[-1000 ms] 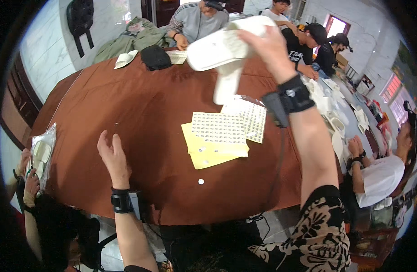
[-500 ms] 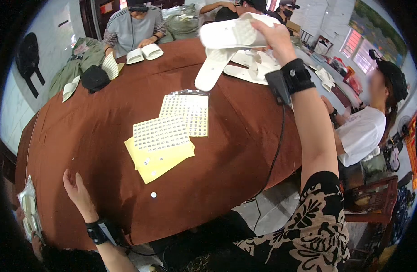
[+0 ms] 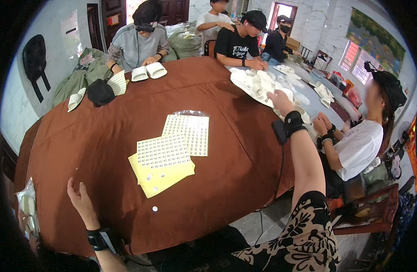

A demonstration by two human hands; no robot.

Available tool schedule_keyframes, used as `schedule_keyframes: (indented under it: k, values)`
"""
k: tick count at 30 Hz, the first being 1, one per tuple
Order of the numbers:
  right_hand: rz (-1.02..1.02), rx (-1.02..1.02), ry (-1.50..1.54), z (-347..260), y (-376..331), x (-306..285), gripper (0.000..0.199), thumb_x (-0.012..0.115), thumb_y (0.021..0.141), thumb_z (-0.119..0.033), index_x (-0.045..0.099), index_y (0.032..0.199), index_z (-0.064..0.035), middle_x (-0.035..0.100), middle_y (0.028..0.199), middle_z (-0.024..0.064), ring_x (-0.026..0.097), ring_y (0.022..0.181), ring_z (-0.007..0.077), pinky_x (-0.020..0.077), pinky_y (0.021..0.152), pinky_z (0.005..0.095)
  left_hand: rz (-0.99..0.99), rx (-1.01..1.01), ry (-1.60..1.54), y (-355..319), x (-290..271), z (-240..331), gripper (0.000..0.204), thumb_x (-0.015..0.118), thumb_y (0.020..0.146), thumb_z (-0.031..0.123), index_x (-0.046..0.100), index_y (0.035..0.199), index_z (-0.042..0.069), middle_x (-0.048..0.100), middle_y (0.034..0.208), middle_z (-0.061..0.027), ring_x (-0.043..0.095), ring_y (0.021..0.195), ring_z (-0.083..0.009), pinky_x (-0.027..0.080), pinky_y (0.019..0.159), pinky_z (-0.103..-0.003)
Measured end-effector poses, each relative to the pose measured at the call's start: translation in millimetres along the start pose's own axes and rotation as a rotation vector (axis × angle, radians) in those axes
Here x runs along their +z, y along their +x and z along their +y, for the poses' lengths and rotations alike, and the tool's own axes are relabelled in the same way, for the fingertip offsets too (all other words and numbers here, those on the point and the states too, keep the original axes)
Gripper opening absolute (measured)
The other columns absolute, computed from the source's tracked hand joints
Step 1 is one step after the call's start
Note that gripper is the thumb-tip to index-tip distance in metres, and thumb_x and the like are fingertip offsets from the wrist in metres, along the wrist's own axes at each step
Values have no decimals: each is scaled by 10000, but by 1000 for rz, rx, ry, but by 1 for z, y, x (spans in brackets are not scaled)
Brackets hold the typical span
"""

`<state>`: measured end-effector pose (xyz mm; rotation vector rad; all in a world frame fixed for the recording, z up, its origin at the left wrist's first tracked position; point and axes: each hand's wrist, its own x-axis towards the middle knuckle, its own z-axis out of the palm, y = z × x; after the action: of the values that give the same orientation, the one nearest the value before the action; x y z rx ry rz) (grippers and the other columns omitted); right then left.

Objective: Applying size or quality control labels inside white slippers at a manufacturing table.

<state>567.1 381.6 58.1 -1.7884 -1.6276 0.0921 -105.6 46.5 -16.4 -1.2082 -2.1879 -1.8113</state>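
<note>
Stretched out to the far right of the brown-covered table, my right hand (image 3: 282,102) is closed at the near edge of a pile of white slippers (image 3: 250,85). Its fingers grip a white slipper there, partly hidden by the hand. My left hand (image 3: 82,204) hovers over the near left of the table, fingers apart and holding nothing. Between the hands lies a sheet of small printed stickers (image 3: 163,152) on yellow backing sheets (image 3: 170,181). Another sticker sheet (image 3: 197,131) in a clear bag lies partly under it. A small round white sticker (image 3: 155,209) sits nearer me.
Across the table a person (image 3: 142,41) sits behind two white slippers (image 3: 148,71). A black cap (image 3: 101,93) and a single slipper (image 3: 76,99) lie far left. At right sits a person in white (image 3: 362,136). A cable (image 3: 281,167) trails from my right wrist.
My right hand has lowered the white slippers it held up onto the pile at the far right. My left hand stays nearly where it was. The view has tilted up.
</note>
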Motion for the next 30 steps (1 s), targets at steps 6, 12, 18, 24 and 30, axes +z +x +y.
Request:
schedule_keyframes:
  k: [6, 12, 18, 24, 30]
  values:
    - [-192, -327, 271, -111, -64, -4, 374, 614, 901, -214, 598, 1185, 29, 662, 1034, 114, 617, 978, 172, 480, 870, 281, 19, -120, -221, 3, -25, 33, 307, 509, 981, 100, 544, 1256, -32, 569, 1215, -117, 525, 1151, -200, 391, 1033, -330]
    - [-385, -691, 652, -251, -179, -61, 233, 547, 933, -54, 593, 1149, 20, 652, 980, 69, 612, 921, 135, 477, 853, 260, -211, 83, -404, -22, -62, 149, 244, 490, 987, 181, 586, 1122, 3, 617, 1081, -126, 560, 1025, -188, 428, 917, -318]
    - [-248, -1282, 904, -317, -260, -103, 139, 533, 903, -72, 647, 971, -31, 636, 726, 41, 639, 763, 175, 496, 776, 338, -637, 528, -765, -62, -77, 255, 281, 560, 931, 401, 605, 1114, 192, 512, 824, -56, 486, 748, -248, 434, 655, -370]
    - [-469, -1172, 1266, -361, -291, -106, 130, 556, 920, -112, 603, 815, -52, 621, 696, 54, 603, 609, 170, 507, 684, 313, -618, 187, -516, -101, -106, 345, 245, 555, 961, 330, 633, 915, 103, 606, 872, -11, 554, 743, -181, 449, 809, -359]
    - [-762, -990, 1766, -369, -296, -103, 149, 518, 933, -107, 572, 800, -67, 559, 674, 41, 547, 587, 164, 506, 689, 318, -592, 228, -478, -119, -129, 331, 223, 555, 958, 310, 642, 936, 106, 606, 876, -6, 558, 742, -174, 449, 800, -348]
